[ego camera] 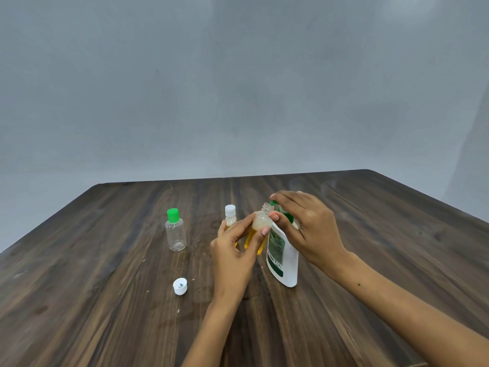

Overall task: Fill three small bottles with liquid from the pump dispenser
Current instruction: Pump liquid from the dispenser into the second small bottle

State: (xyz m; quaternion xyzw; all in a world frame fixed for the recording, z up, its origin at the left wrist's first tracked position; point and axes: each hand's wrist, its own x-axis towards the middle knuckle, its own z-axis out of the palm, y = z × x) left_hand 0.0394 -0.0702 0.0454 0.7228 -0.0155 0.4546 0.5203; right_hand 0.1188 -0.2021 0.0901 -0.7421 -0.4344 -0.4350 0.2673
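Three small bottles are being shown on a dark wood-grain desk (105, 260). One open bottle (260, 229), partly filled with yellow liquid and foam, is being held off the desk by the left hand (235, 250), its grip closed around the bottle's body with thumb and fingertips pinching. The bottle's threaded mouth is being kept just beside the green nozzle of the white pump dispenser (283, 255), which is standing upright on the desk. The pump head is being covered by the right hand (307, 226), fingers curled over it and the thumb near the bottle's neck.

A spill is being risked: if the mouth is not being lined up under the nozzle, liquid could be sent down the bottle's side or onto the fingers. Foam near the neck suggests overflow with further pumping. The slim dispenser could also be tipped by an off-centre press.

A capped bottle with white cap (230, 215) is standing behind the left hand; an empty clear bottle with green cap (175, 231) is standing well apart to the left. A loose white cap (180, 286) is lying nearer the viewer. Pale specks are being seen on the desk. A plain grey wall (238, 88) is filling the background.
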